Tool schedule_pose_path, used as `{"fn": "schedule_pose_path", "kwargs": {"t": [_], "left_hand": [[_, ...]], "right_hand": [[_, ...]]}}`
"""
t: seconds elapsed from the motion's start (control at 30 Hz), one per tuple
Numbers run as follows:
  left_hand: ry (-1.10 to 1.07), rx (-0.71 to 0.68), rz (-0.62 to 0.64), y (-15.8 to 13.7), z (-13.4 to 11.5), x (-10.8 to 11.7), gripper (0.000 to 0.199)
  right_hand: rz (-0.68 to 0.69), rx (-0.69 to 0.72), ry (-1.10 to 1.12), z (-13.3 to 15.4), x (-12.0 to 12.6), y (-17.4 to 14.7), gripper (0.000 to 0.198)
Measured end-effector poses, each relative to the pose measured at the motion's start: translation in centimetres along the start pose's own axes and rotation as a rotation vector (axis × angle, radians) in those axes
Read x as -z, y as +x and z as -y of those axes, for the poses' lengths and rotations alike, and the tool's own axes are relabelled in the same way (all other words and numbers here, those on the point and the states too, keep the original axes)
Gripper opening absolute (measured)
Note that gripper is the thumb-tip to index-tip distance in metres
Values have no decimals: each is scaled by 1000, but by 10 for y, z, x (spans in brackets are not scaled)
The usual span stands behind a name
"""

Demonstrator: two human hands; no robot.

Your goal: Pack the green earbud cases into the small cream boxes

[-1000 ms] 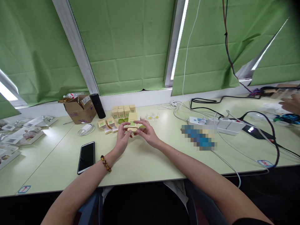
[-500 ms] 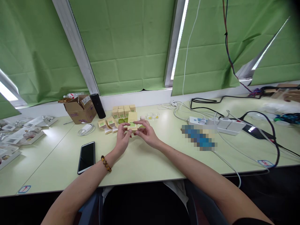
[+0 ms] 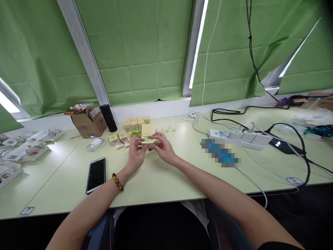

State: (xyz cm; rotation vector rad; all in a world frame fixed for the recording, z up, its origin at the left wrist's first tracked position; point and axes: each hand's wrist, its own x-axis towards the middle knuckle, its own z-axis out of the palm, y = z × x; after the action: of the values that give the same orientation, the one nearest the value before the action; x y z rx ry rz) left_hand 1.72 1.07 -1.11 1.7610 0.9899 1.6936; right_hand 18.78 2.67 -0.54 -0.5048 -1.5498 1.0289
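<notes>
Small yellow box (image 3: 147, 129) held at mid-surface, in front of the wearer, between both hands. Left hand (image 3: 136, 151) closes on its left side, right hand (image 3: 164, 149) on its right; thumbs on the near end, fingers curled around, grip narrow. Fingers cover the lower sides and much of a green patch at the near end; underside hidden, so contact with the surface (image 3: 158, 180) cannot be told.

Orientation: long axis runs away from the wearer, pale flat panel at the far end, green patch toward the thumbs. Tilt of the panel hard to judge.

Behind it, a row of similar boxes (image 3: 127, 125) stands near the wall, partly masked by the held box. Just left of the left hand, two boxes with flaps out (image 3: 113, 139). Green pieces (image 3: 134, 134) between these groups, details too small to make out.

Writing: faint marks on the panel, unreadable. Cardboard carton (image 3: 92, 125) bears purple print and a white label, neither legible. Pixelated patch (image 3: 221, 152) at right; contents obscured.
</notes>
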Motion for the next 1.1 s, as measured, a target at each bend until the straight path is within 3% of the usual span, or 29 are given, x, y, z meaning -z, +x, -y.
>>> {"fn": "schedule_pose_path", "kwargs": {"t": [0.17,0.43,0.57,0.7,0.9,1.0,1.1], "left_hand": [[20,0,4,-1,-2,0,27],[-59,27,75,-1,-8,6,54],[110,10,44,2,-5,8,59],[257,-27,34,4,-4,6,69],[303,-49,-49,5,1,6,67],[305,-15,-80,10,11,12,60],[271,70,-22,16,26,19,57]], "right_hand": [[-3,-12,-11,-1,1,0,40],[28,-4,-9,-1,10,3,49],[41,62,-282,-3,14,0,45],[168,215,-685,-4,14,-7,61],[300,324,-955,-6,12,-12,71],[256,327,-1009,-5,16,-8,68],[119,285,-1067,-3,25,0,67]]}}
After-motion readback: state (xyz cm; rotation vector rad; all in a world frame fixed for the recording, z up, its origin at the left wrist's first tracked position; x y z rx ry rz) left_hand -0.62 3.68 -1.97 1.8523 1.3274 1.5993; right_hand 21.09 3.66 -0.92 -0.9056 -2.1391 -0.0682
